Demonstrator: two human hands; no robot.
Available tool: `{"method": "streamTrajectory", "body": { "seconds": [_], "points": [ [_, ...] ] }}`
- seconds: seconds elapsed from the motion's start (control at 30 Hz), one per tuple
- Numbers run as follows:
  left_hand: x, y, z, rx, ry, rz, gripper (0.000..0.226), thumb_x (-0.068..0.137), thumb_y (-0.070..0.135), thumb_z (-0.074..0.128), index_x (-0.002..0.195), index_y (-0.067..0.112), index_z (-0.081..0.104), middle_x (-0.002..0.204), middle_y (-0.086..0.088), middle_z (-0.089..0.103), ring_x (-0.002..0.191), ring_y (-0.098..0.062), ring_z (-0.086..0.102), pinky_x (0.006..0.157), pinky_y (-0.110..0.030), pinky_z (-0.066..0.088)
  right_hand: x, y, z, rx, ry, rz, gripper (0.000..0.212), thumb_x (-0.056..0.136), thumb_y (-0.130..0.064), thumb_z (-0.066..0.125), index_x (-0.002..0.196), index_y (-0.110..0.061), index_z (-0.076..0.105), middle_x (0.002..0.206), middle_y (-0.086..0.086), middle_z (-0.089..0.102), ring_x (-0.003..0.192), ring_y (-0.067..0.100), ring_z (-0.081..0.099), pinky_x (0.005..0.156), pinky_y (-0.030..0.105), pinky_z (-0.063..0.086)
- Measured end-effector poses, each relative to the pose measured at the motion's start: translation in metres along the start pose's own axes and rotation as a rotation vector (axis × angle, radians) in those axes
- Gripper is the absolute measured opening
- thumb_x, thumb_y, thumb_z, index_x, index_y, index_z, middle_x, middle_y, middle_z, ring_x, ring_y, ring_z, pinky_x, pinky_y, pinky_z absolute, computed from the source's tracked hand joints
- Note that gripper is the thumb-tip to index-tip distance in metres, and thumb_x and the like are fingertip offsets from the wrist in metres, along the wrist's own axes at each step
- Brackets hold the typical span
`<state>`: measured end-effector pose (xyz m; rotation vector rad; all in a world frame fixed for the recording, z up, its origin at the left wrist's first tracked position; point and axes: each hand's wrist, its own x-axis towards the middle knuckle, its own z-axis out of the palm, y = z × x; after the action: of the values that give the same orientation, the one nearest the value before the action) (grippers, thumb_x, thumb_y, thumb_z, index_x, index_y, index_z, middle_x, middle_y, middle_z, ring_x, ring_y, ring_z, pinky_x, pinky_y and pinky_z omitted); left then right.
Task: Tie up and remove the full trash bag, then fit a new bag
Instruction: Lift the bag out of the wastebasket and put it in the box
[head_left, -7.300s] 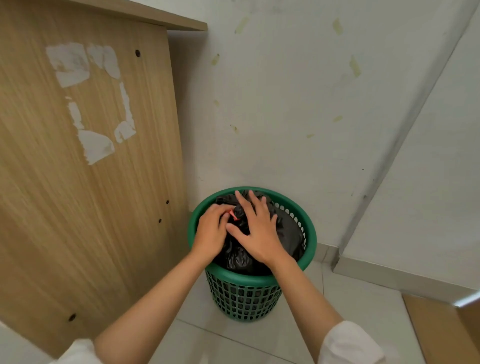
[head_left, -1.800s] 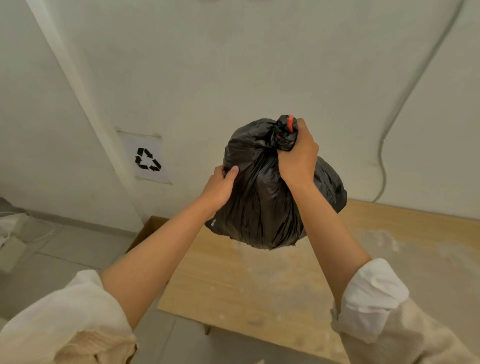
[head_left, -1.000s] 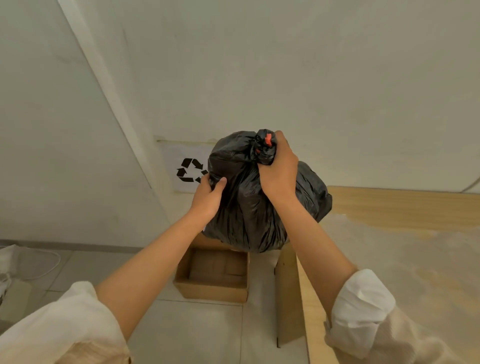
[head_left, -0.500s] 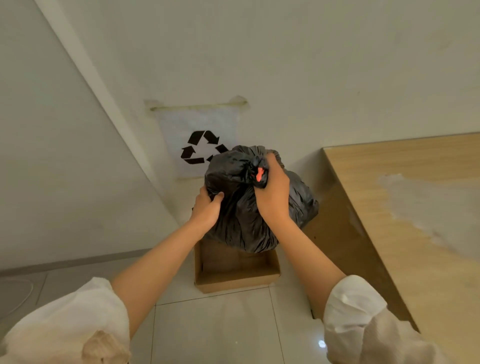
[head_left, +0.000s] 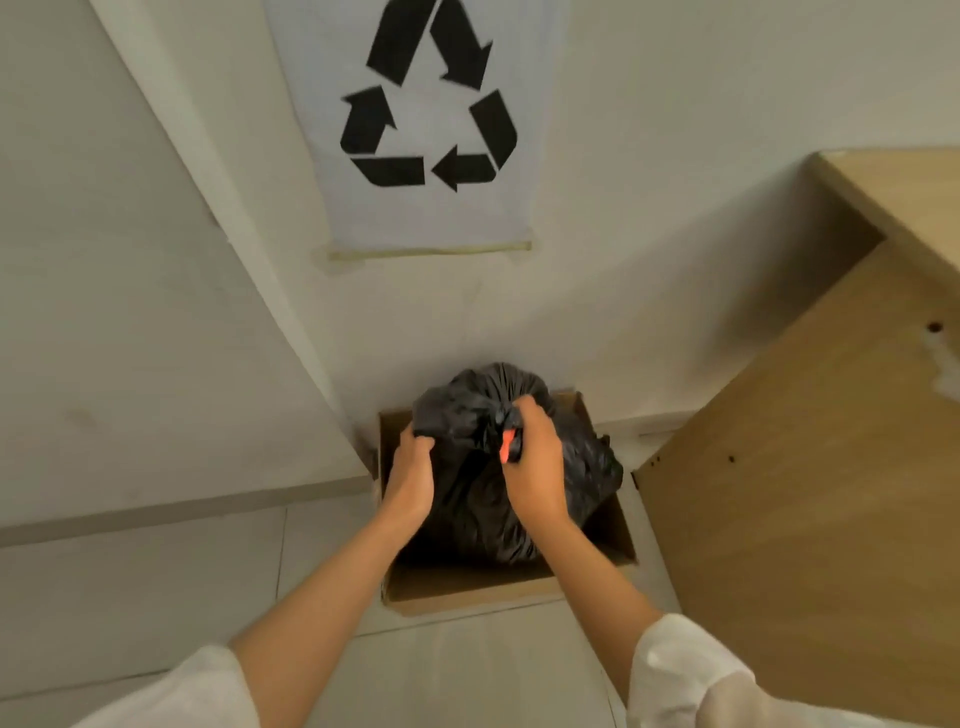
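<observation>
Lowered since half a second ago: black trash bag (head_left: 478, 499), then held above the cardboard box (head_left: 467, 590), now sunk partly into its open top, bulging over the far and right edges. Closer and larger too, recycling sign (head_left: 421, 130), taped to the wall (head_left: 649, 156) straight above the box.

Right hand (head_left: 535, 467) clamped on the knotted neck of the bag, fingers (head_left: 524, 410) curled round the gathered plastic, orange drawstring (head_left: 505, 448) poking out beside the thumb. Left hand (head_left: 413, 475) gripping the bag's left shoulder, fingers (head_left: 421, 441) hooked into a fold of plastic just inside the box's left wall. Both forearms bare, white sleeves (head_left: 675, 670) pushed up near the elbows.

Box standing on the tiled floor (head_left: 156, 597), tucked against the wall at the corner. Just right of it, wooden side panel of the bench (head_left: 810, 467), with small drilled holes and a patch of torn white residue near the upper right.
</observation>
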<state>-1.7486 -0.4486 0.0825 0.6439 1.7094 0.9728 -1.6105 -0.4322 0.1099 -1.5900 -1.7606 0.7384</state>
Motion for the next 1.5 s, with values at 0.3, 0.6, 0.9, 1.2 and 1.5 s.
{"method": "streamTrajectory", "body": {
  "seconds": [0.3, 0.6, 0.9, 1.2, 1.5],
  "points": [
    [0.023, -0.096, 0.019, 0.706, -0.211, 0.406, 0.059, 0.102, 0.031, 0.036, 0.153, 0.030, 0.007, 0.161, -0.001, -0.008, 0.148, -0.022, -0.002, 0.117, -0.034, 0.012, -0.018, 0.121, 0.100, -0.511, -0.522, 0.222, 0.098, 0.084, -0.050, 0.063, 0.153, -0.028, -0.003, 0.162, 0.007, -0.003, 0.148, 0.032, -0.013, 0.116, 0.059, 0.002],
    [0.023, -0.109, 0.009, 1.321, -0.346, 0.403, 0.071, 0.100, 0.017, 0.037, 0.151, 0.029, -0.011, 0.160, -0.004, -0.014, 0.148, -0.027, -0.010, 0.120, -0.045, 0.005, -0.019, 0.115, 0.073, -0.566, -0.649, 0.166, 0.112, 0.083, -0.045, 0.068, 0.148, -0.036, -0.024, 0.161, 0.010, -0.016, 0.145, 0.033, -0.022, 0.112, 0.062, -0.009],
    [-0.073, 0.014, 0.007, 1.311, -0.427, 0.514, 0.065, 0.100, 0.019, 0.040, 0.153, 0.024, 0.003, 0.161, -0.008, -0.007, 0.148, -0.026, 0.007, 0.120, -0.043, 0.011, -0.033, 0.023, -0.044, -0.534, -0.558, 0.217, 0.081, 0.095, -0.024, 0.056, 0.153, -0.032, 0.000, 0.162, 0.005, -0.009, 0.148, 0.033, -0.013, 0.116, 0.060, 0.001],
    [-0.257, 0.183, 0.048, 1.231, -0.543, 0.670, 0.044, 0.099, 0.023, 0.040, 0.142, 0.019, 0.037, 0.137, -0.005, 0.046, 0.121, -0.024, 0.049, 0.098, -0.039, 0.043, -0.082, -0.071, -0.266, -0.580, -0.392, 0.109, 0.038, 0.096, -0.009, 0.041, 0.131, -0.021, 0.048, 0.132, 0.003, 0.048, 0.123, 0.024, 0.045, 0.108, 0.038, 0.028],
    [-0.434, 0.229, 0.186, 1.164, -0.618, 0.730, 0.033, 0.099, 0.022, 0.038, 0.128, 0.018, 0.052, 0.124, -0.005, 0.060, 0.108, -0.023, 0.058, 0.088, -0.038, 0.050, -0.152, -0.062, -0.505, -0.696, -0.296, 0.018, 0.033, 0.093, -0.012, 0.040, 0.118, -0.020, 0.059, 0.123, 0.005, 0.056, 0.118, 0.026, 0.051, 0.101, 0.036, 0.034]
  ]
}}
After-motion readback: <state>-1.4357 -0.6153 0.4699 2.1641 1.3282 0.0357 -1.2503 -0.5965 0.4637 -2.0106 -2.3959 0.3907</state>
